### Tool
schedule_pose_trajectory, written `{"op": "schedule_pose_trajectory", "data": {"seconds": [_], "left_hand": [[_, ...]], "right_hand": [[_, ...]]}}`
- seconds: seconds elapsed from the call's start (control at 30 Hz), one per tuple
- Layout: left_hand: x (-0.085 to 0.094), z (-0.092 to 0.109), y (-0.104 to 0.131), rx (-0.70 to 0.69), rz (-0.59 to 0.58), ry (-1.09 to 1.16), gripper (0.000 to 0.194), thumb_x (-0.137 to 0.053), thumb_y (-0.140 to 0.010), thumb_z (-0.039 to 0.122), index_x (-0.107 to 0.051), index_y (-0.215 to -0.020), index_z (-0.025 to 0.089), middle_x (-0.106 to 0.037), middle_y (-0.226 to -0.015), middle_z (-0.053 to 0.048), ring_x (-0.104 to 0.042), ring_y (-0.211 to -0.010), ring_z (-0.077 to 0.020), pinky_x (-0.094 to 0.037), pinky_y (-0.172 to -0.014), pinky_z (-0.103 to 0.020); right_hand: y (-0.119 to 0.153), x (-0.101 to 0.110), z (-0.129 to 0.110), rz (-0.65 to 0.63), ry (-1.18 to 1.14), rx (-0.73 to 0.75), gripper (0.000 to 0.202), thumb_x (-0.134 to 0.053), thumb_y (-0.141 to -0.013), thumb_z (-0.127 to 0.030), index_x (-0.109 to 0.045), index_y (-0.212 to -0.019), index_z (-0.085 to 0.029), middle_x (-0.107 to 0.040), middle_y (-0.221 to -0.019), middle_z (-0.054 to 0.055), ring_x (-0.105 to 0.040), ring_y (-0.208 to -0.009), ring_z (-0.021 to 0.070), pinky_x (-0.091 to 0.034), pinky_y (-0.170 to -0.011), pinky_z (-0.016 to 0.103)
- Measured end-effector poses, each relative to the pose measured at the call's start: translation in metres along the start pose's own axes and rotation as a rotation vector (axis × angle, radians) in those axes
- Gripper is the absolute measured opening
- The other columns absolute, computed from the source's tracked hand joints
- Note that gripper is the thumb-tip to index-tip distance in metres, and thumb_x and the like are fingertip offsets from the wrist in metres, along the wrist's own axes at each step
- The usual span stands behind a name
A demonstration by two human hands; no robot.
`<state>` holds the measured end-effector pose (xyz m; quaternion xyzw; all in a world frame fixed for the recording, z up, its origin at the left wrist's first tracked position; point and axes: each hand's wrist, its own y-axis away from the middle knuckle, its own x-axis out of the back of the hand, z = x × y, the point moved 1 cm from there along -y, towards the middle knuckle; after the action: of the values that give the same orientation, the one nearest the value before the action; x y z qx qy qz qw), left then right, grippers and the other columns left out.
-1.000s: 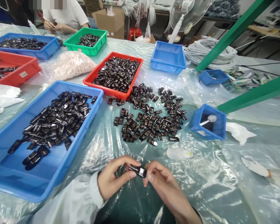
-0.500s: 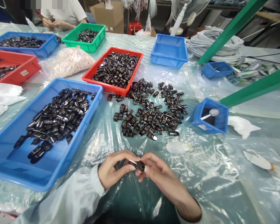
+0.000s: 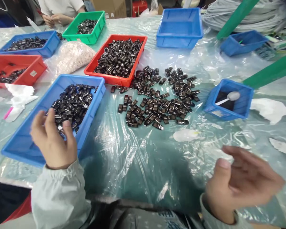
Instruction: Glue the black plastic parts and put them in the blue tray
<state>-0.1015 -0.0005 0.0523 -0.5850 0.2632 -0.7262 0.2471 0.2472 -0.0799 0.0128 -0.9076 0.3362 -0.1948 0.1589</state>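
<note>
My left hand is over the near part of the large blue tray, its fingers apart and nothing held in them. Small glossy black parts are heaped in that tray, just beyond my fingertips. At the lower right, my right hand hovers above the plastic-covered table, slightly blurred, with thumb and fingers apart and nothing between them. More black parts lie loose in a pile on the sheet, between and beyond both hands.
A red tray full of black parts stands behind the pile. A blue bin holding a white spoon is at the right, near a green post. Across the table are another person's hands.
Both hands have separated and let go of the black part they held together. My left hand moved left over the blue tray; my right moved right. The view has shifted.
</note>
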Motion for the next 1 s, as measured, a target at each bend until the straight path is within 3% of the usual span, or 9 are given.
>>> {"op": "schedule_pose_trajectory", "data": {"seconds": [0.07, 0.13, 0.2, 0.27, 0.37, 0.7, 0.8, 0.9, 1.0], "left_hand": [[-0.013, 0.012, 0.006, -0.052, -0.123, 0.13, 0.041, -0.042, -0.096, 0.025, -0.041, -0.135, 0.014, -0.045, -0.134, -0.01, -0.041, -0.124, -0.0312, -0.034, -0.102, -0.053], [-0.031, 0.036, 0.013, -0.134, -0.24, 0.23, 0.035, -0.045, -0.094, 0.022, -0.049, -0.127, 0.013, -0.053, -0.124, -0.014, -0.049, -0.117, -0.0282, -0.041, -0.1, -0.048], [-0.052, 0.063, 0.019, -0.234, -0.41, 0.351, 0.036, -0.044, -0.094, 0.019, -0.046, -0.129, 0.012, -0.047, -0.131, -0.018, -0.045, -0.121, -0.0302, -0.041, -0.1, -0.05], [-0.072, 0.082, 0.024, -0.285, -0.46, 0.429, 0.034, -0.042, -0.094, 0.017, -0.044, -0.129, 0.014, -0.04, -0.137, -0.018, -0.041, -0.124, -0.0305, -0.042, -0.099, -0.05], [-0.09, 0.093, 0.029, -0.323, -0.497, 0.463, 0.028, -0.042, -0.094, 0.016, -0.049, -0.122, 0.014, -0.048, -0.128, -0.016, -0.046, -0.12, -0.0293, -0.045, -0.097, -0.048], [-0.088, 0.085, 0.032, -0.312, -0.536, 0.542, 0.021, -0.049, -0.093, 0.016, -0.056, -0.113, 0.015, -0.052, -0.12, -0.016, -0.048, -0.113, -0.031, -0.045, -0.092, -0.052], [-0.087, 0.087, 0.035, -0.306, -0.561, 0.622, 0.016, -0.049, -0.093, 0.017, -0.059, -0.106, 0.017, -0.057, -0.115, -0.013, -0.05, -0.112, -0.0307, -0.044, -0.092, -0.053], [-0.082, 0.089, 0.039, -0.267, -0.609, 0.753, 0.014, -0.048, -0.094, 0.018, -0.056, -0.105, 0.018, -0.06, -0.112, -0.01, -0.052, -0.11, -0.0263, -0.043, -0.095, -0.048], [-0.077, 0.092, 0.041, -0.194, -0.717, 0.896, 0.013, -0.046, -0.095, 0.018, -0.05, -0.107, 0.017, -0.063, -0.099, -0.007, -0.06, -0.093, -0.02, -0.05, -0.084, -0.035]], "right_hand": [[-0.011, 0.001, 0.011, -0.044, -0.048, -0.003, 0.057, -0.066, -0.08, -0.022, -0.041, -0.129, -0.031, -0.049, -0.13, 0.005, -0.045, -0.123, 0.0306, -0.033, -0.103, 0.051], [-0.016, -0.005, 0.019, -0.215, -0.078, -0.038, 0.065, -0.069, -0.078, -0.023, -0.036, -0.133, -0.028, -0.049, -0.134, 0.009, -0.043, -0.126, 0.0294, -0.031, -0.105, 0.053], [-0.015, -0.012, 0.024, -0.358, -0.065, -0.111, 0.067, -0.069, -0.078, -0.026, -0.032, -0.134, -0.026, -0.049, -0.135, 0.012, -0.047, -0.123, 0.0287, -0.032, -0.103, 0.055], [-0.01, -0.017, 0.026, -0.411, -0.032, -0.192, 0.056, -0.066, -0.081, -0.03, -0.036, -0.128, -0.025, -0.051, -0.13, 0.013, -0.054, -0.115, 0.0268, -0.038, -0.1, 0.052], [-0.002, -0.022, 0.026, -0.429, 0.018, -0.252, 0.042, -0.061, -0.084, -0.034, -0.041, -0.12, -0.025, -0.054, -0.122, 0.01, -0.057, -0.109, 0.0243, -0.046, -0.092, 0.043], [-0.008, -0.03, 0.025, -0.47, 0.154, -0.205, 0.032, -0.064, -0.082, -0.033, -0.057, -0.111, -0.021, -0.06, -0.114, 0.01, -0.054, -0.109, 0.0276, -0.04, -0.096, 0.048], [-0.008, -0.031, 0.024, -0.444, 0.107, -0.211, 0.035, -0.061, -0.086, -0.032, -0.054, -0.118, -0.021, -0.055, -0.126, 0.011, -0.049, -0.119, 0.0272, -0.036, -0.101, 0.049], [-0.008, -0.03, 0.023, -0.438, 0.016, -0.235, 0.033, -0.057, -0.089, -0.03, -0.052, -0.121, -0.021, -0.051, -0.131, 0.012, -0.045, -0.124, 0.0266, -0.031, -0.105, 0.049], [-0.004, -0.029, 0.022, -0.511, -0.015, -0.253, 0.031, -0.053, -0.091, -0.03, -0.049, -0.121, -0.022, -0.058, -0.123, 0.013, -0.053, -0.117, 0.0254, -0.04, -0.099, 0.046]]}}
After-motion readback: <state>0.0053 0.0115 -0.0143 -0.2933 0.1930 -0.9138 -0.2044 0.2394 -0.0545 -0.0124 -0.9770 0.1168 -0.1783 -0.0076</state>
